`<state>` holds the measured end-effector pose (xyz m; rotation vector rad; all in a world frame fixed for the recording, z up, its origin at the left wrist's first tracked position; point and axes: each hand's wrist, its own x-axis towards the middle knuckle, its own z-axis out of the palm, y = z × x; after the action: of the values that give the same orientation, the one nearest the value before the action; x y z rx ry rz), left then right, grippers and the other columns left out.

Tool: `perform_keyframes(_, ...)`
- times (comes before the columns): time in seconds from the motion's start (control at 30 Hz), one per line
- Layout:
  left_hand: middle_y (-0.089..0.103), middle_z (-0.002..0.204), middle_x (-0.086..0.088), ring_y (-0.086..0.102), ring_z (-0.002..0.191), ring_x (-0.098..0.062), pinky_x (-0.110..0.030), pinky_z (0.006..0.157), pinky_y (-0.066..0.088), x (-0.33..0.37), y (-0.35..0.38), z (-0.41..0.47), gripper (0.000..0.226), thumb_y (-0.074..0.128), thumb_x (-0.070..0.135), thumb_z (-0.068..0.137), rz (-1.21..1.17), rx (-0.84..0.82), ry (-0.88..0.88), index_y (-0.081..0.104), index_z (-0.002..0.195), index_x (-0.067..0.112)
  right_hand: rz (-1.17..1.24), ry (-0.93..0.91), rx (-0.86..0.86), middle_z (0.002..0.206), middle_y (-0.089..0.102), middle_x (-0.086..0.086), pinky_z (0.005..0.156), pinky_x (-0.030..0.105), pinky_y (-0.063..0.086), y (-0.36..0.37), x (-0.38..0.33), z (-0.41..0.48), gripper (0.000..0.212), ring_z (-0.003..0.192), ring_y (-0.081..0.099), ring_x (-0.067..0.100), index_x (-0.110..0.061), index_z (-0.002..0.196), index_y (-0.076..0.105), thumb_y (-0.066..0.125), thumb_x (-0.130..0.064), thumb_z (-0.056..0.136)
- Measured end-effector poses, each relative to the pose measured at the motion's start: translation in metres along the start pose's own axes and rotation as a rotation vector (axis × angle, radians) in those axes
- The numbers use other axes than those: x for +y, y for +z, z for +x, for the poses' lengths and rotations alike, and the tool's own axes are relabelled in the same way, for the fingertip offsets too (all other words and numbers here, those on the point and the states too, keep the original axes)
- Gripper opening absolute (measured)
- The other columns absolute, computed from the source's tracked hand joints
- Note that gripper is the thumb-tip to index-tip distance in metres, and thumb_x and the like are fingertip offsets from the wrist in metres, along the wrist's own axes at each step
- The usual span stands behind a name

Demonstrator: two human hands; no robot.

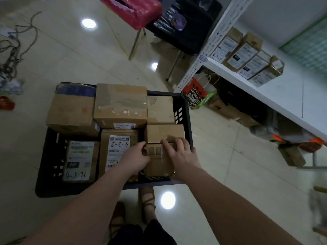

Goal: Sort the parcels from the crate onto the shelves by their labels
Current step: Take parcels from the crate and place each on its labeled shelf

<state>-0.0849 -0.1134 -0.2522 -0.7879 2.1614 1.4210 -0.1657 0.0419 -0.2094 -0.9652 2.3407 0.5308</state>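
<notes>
One crate, seven crate parcels, four shelf parcels, one shelf, two hands.

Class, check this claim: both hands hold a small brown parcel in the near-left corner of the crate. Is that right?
Not quite. The head view shows the left hand and right hand holding the small brown parcel in the near-right corner of the crate.
</notes>
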Motion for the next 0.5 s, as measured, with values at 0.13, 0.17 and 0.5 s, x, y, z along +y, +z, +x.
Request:
perform_keyframes(0.13,0.064,0.112,0.007,0.058,0.102,-0.012,-0.028,0.077,0.048,-0.002,0.001,0.0,0.041,0.06,0.025,0.088,-0.002,-0.033,-0.011,0.054,0.127,0.034,-0.063,-0.028,0.033,0.154,0.011,0.014,0.114,0.058,0.021,0.005,0.001,0.001,0.13,0.141,0.015,0.035,-0.036,0.149,-0.021,0.08,-0.05,0.069)
perform_keyframes(0.17,0.064,0.114,0.006,0.058,0.103,-0.012,-0.028,0.078,0.048,-0.002,-0.001,0.0,0.043,0.06,0.026,0.087,0.002,-0.057,-0.018,0.052,0.129,0.034,-0.069,-0.031,0.031,0.155,0.011,0.014,0.115,0.06,0.018,0.005,0.0,0.001,0.13,0.142,0.014,0.035,-0.036,0.149,-0.022,0.08,-0.049,0.07)
perform_keyframes(0.5,0.043,0.145,0.002,0.048,0.123,-0.018,-0.039,0.098,0.048,0.029,-0.045,-0.033,0.106,0.07,0.008,0.068,-0.018,-0.257,-0.051,0.013,0.15,0.042,0.241,-0.029,0.04,0.155,0.012,0.005,0.116,0.061,0.018,-0.045,0.015,-0.035,0.122,0.146,0.004,0.031,-0.04,0.152,-0.007,0.08,-0.046,0.067)
